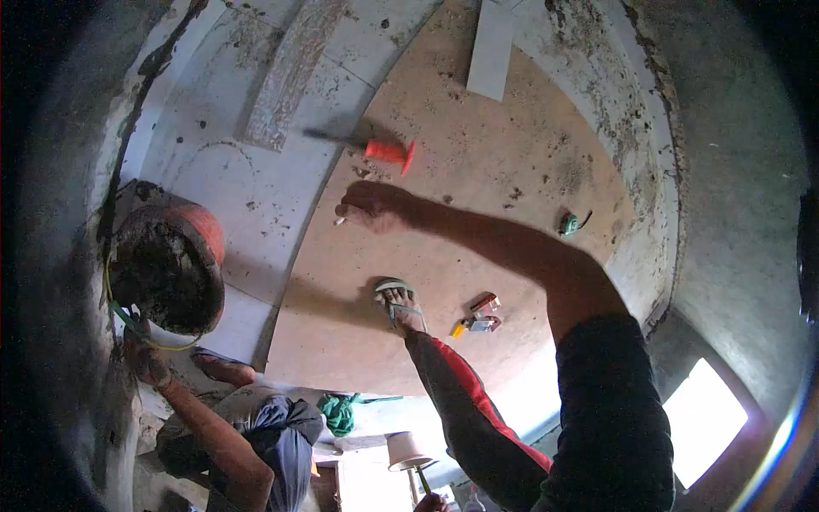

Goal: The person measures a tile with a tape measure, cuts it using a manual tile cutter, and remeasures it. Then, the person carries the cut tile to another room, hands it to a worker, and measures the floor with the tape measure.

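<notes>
My right hand reaches in from the lower right, low over a brown board. Its fingers are curled, with a small white stick poking out at the tips. Just beyond it lies a chisel with an orange guarded grip and a dark shaft. At the bottom edge my left hand, mostly cut off, grips the green handle of what looks like a white-headed mallet. A sandalled foot rests on the board, near small red, silver and yellow items.
At left a co-worker's hand is beside a red bucket with dark, crusted insides. A green tape measure lies to the right. Pale strips lie at the top. Green cloth lies below the board.
</notes>
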Demonstrator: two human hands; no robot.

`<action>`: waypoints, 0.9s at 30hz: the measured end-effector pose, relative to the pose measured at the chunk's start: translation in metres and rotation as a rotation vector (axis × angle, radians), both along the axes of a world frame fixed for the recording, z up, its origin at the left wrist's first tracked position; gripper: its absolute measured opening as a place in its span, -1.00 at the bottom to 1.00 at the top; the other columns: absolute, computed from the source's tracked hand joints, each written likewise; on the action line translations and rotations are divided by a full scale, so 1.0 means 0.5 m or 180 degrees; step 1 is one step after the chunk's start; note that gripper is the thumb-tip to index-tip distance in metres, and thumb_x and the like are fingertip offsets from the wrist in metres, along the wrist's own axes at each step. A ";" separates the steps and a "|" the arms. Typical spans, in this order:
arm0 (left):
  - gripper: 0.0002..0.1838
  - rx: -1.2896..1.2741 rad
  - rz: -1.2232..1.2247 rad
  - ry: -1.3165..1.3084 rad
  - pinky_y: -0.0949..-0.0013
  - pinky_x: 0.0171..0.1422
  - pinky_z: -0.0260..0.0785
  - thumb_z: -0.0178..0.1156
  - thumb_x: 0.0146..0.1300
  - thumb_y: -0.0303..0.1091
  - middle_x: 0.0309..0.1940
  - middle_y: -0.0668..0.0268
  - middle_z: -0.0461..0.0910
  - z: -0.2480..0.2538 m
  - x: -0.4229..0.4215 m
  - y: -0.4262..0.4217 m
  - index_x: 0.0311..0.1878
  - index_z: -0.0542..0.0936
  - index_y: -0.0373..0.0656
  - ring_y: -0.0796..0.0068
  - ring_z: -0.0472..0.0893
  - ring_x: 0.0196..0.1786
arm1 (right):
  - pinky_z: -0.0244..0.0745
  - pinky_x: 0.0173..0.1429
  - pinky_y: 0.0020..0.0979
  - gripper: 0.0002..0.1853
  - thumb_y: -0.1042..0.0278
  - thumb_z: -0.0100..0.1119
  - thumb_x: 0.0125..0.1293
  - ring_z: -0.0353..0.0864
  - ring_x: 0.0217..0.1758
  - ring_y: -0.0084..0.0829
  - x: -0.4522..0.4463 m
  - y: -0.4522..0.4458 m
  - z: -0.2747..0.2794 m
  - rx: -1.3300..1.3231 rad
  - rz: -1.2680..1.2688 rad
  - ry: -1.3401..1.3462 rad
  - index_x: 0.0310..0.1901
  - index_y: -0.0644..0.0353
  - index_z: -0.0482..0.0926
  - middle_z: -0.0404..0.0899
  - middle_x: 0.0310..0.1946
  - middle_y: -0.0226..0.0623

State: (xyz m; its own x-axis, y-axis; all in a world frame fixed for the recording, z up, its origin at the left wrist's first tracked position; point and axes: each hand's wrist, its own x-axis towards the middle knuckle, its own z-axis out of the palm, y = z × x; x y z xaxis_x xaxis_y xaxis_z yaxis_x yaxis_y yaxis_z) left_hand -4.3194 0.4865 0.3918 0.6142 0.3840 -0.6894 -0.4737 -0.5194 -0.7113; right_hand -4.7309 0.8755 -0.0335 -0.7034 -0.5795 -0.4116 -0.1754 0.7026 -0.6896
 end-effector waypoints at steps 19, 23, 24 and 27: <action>-0.73 -0.1544 -0.0860 0.3748 0.14 -0.27 0.38 -0.04 0.39 -0.09 -0.51 0.25 0.43 -0.564 -0.932 -0.228 -0.23 0.48 -0.09 0.28 0.48 -0.36 | 0.46 0.06 -0.11 0.13 -0.56 0.25 -0.28 0.52 0.09 -0.12 0.008 0.496 -0.071 0.2548 -0.4679 -0.0370 0.07 0.46 0.47 0.48 0.06 0.10; -0.75 -0.1646 -0.0777 0.3665 0.16 -0.27 0.39 -0.04 0.39 -0.11 -0.49 0.25 0.44 -0.459 -0.726 -0.254 -0.22 0.47 -0.09 0.30 0.49 -0.34 | 0.35 -0.46 -0.30 -0.10 -0.67 -0.04 -0.09 0.40 -0.61 -0.34 0.096 0.557 0.059 -0.0813 -0.5124 -0.1861 -0.31 0.25 0.56 0.42 -0.64 -0.28; -0.75 -0.1674 -0.0740 0.3557 0.16 -0.27 0.40 -0.03 0.39 -0.12 -0.48 0.24 0.44 -0.408 -0.630 -0.264 -0.21 0.47 -0.09 0.30 0.49 -0.34 | 0.37 -0.45 -0.36 -0.08 -0.67 -0.10 -0.05 0.42 -0.59 -0.36 0.146 0.566 0.103 -0.2084 -0.4881 -0.2662 -0.29 0.28 0.55 0.46 -0.61 -0.27; -0.77 -0.1751 -0.0520 0.3097 0.18 -0.27 0.41 -0.03 0.39 -0.14 -0.47 0.24 0.44 -0.220 -0.254 -0.267 -0.20 0.47 -0.09 0.31 0.49 -0.32 | 0.37 -0.41 -0.35 0.00 -0.74 -0.39 0.02 0.41 -0.56 -0.31 0.352 0.451 0.311 -0.2553 -0.5342 -0.2934 -0.31 0.28 0.52 0.47 -0.59 -0.25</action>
